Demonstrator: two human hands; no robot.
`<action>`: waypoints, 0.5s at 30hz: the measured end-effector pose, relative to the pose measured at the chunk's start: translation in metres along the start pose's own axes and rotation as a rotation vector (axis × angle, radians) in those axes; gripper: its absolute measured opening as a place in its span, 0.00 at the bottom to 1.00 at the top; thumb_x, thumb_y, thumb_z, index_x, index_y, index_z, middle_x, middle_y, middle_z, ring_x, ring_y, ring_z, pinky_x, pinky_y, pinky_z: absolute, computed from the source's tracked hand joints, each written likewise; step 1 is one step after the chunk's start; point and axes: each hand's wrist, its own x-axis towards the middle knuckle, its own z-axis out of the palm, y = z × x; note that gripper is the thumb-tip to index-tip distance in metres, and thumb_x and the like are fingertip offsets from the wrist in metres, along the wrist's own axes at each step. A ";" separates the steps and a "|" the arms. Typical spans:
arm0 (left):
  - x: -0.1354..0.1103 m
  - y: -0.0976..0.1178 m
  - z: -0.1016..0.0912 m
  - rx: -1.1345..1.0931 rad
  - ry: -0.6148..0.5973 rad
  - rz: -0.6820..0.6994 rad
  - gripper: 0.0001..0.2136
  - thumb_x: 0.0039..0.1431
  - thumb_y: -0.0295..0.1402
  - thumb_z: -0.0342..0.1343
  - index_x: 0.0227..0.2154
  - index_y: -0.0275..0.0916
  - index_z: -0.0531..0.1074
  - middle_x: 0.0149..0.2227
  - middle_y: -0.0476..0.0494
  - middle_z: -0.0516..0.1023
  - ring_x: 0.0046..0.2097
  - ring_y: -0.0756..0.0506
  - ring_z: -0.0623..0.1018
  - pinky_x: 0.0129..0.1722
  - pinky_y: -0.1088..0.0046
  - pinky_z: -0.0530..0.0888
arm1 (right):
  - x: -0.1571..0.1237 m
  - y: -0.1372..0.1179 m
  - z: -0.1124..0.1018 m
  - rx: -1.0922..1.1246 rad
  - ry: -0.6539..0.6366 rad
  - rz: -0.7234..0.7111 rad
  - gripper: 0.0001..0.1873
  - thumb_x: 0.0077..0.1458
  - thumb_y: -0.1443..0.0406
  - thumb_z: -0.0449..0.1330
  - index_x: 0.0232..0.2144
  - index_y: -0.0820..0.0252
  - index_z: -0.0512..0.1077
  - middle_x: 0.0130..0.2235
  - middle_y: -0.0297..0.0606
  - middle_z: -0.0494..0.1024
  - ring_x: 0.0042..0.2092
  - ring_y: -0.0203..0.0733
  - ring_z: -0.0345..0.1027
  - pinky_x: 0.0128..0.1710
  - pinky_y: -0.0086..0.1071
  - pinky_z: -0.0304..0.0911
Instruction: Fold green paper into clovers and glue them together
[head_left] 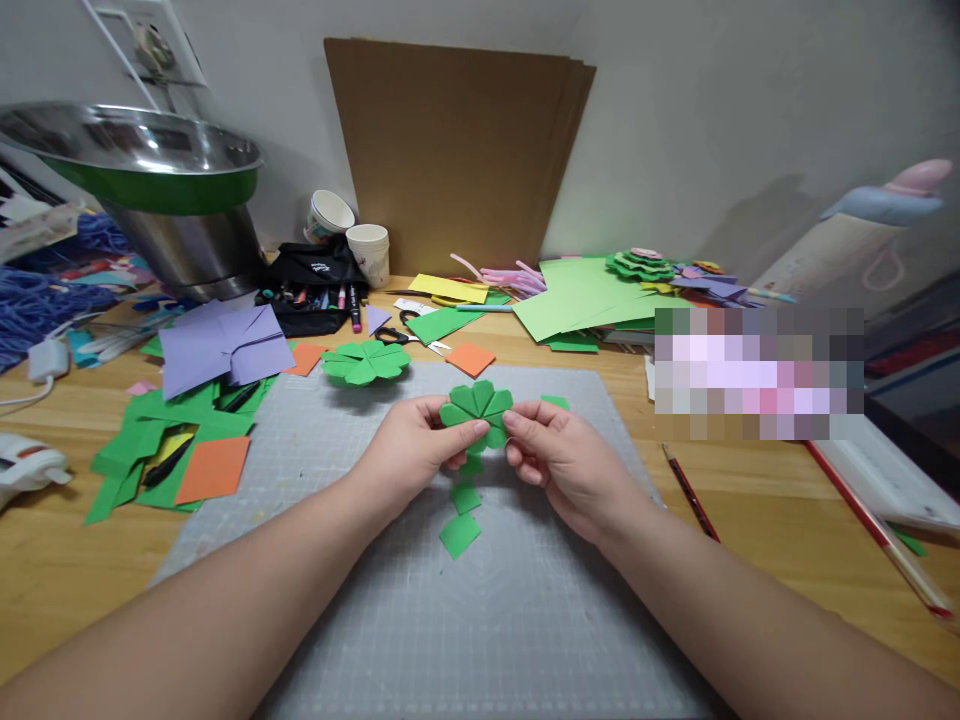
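A folded green paper clover point(477, 406) is held just above the grey cutting mat point(420, 610). My left hand point(417, 446) pinches its left edge, thumb on top. My right hand point(556, 458) pinches its right edge with thumb and forefinger. Below the clover, small green paper pieces point(460, 532) lie on the mat in a line. A second green paper clover point(366, 362) rests at the mat's far left corner.
Purple folded paper point(223, 346), green and orange sheets point(211, 468) lie left. Behind stand a metal bowl point(135, 150), paper cups point(370, 250), a pen case point(315, 290), scissors point(397, 334) and cardboard point(457, 150). Light green sheets point(577, 296) and pencils point(690, 492) are at right.
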 end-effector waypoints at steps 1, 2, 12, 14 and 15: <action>0.000 0.000 0.000 0.013 -0.003 -0.003 0.11 0.47 0.39 0.64 0.25 0.36 0.72 0.19 0.55 0.67 0.21 0.54 0.66 0.22 0.78 0.63 | 0.000 0.000 0.000 -0.013 -0.004 0.004 0.17 0.42 0.58 0.70 0.28 0.62 0.69 0.18 0.28 0.71 0.19 0.27 0.57 0.16 0.21 0.48; -0.001 0.001 0.001 0.027 -0.005 -0.005 0.11 0.47 0.39 0.64 0.24 0.36 0.72 0.18 0.55 0.67 0.21 0.54 0.66 0.22 0.78 0.62 | 0.000 0.000 0.000 -0.031 0.005 -0.003 0.17 0.42 0.58 0.70 0.27 0.61 0.68 0.17 0.29 0.71 0.18 0.27 0.57 0.16 0.21 0.48; -0.003 0.004 0.005 0.030 -0.008 -0.049 0.11 0.46 0.38 0.64 0.24 0.35 0.72 0.19 0.54 0.69 0.22 0.54 0.67 0.22 0.78 0.62 | -0.004 0.004 0.002 -0.149 0.194 -0.163 0.15 0.42 0.56 0.70 0.21 0.60 0.71 0.19 0.30 0.71 0.22 0.31 0.59 0.20 0.25 0.51; -0.003 0.004 0.005 0.021 -0.011 -0.048 0.11 0.46 0.38 0.64 0.25 0.36 0.72 0.20 0.54 0.69 0.22 0.54 0.67 0.23 0.78 0.62 | -0.004 0.004 0.002 -0.170 0.189 -0.185 0.15 0.42 0.56 0.70 0.21 0.60 0.71 0.20 0.30 0.72 0.23 0.31 0.61 0.20 0.26 0.52; -0.003 0.004 0.005 0.019 -0.011 -0.048 0.11 0.46 0.38 0.64 0.25 0.36 0.72 0.21 0.53 0.69 0.22 0.54 0.67 0.23 0.78 0.62 | -0.004 0.004 0.002 -0.176 0.181 -0.190 0.15 0.42 0.56 0.69 0.21 0.60 0.71 0.20 0.30 0.72 0.23 0.32 0.61 0.21 0.26 0.52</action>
